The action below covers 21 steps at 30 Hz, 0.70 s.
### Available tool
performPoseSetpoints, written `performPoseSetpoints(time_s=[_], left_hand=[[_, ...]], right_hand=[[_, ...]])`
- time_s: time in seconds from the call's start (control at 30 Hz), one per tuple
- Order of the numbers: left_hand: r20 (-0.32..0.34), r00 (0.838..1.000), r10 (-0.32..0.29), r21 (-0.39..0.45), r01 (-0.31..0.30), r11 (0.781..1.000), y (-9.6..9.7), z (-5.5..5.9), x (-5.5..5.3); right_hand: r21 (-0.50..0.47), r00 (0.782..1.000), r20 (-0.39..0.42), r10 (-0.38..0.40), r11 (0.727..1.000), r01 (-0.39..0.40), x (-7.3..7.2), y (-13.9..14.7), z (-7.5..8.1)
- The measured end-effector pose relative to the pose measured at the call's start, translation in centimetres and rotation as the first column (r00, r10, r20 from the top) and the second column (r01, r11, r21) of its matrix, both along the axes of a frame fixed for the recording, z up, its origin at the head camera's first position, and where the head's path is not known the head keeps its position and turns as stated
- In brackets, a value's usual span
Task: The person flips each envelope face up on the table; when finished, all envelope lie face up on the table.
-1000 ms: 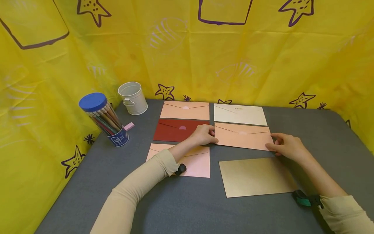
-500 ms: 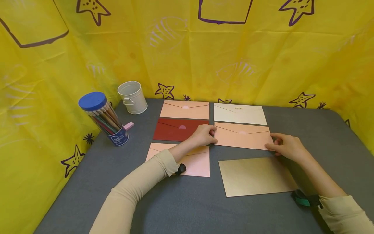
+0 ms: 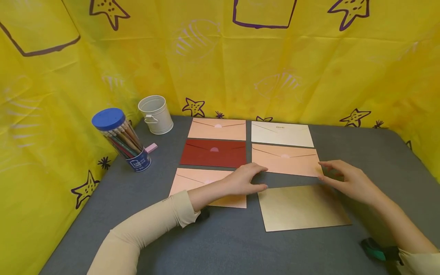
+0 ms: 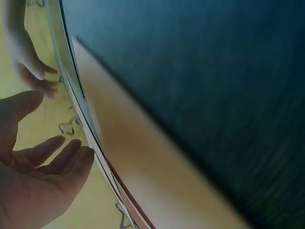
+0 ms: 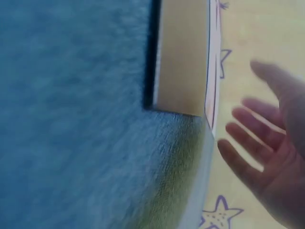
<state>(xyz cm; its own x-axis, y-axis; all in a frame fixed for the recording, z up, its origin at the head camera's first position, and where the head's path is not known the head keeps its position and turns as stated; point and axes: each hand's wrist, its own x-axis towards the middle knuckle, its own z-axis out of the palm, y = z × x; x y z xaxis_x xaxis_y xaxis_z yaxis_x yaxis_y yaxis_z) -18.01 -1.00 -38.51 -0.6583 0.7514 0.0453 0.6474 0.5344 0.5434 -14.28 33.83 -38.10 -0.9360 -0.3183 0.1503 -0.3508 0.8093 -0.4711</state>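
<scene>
My left hand hovers over the right end of the pale pink envelope, fingers apart and holding nothing; its thumb is near the gold envelope's upper left corner. In the left wrist view the same hand has loosely bent, spread fingers. My right hand is just right of the peach envelope, its fingertips close to that envelope's right edge. Spread fingers and an unfilled palm show on the right hand in the right wrist view. The gold envelope lies flat between the two forearms.
Behind lie a peach envelope, a cream envelope and a red envelope, in two columns on the grey table. At left stand a blue-lidded tub of pencils and a white bucket, with a pink block nearby.
Both hands have let go of the front peach envelope's ends. The left hand has come nearer and slightly right, uncovering the red envelope; the right hand has drawn back to the right.
</scene>
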Motion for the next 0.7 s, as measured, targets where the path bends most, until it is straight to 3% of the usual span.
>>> performPoseSetpoints(time_s=[0.13,0.3,0.47,0.7], left_hand=[[-0.003,0.993,-0.118,-0.065,0.118,0.991,-0.1,-0.1,2.2],[-0.018,0.974,-0.228,-0.177,0.221,0.959,-0.1,-0.2,4.5],[-0.109,0.953,-0.283,-0.315,0.237,0.919,-0.1,-0.3,5.7],[-0.182,0.924,-0.336,-0.424,0.235,0.875,0.0,-0.5,6.2]], right_hand=[[-0.011,0.995,0.022,0.100,0.995,-0.100,1.5,-0.1,-0.2],[-0.046,0.981,0.042,0.191,0.981,-0.189,3.0,-0.1,-0.5],[-0.038,0.965,0.097,0.243,0.970,-0.240,4.3,-0.2,-0.8],[-0.049,0.947,0.161,0.278,0.960,-0.274,5.3,-0.1,-1.2]])
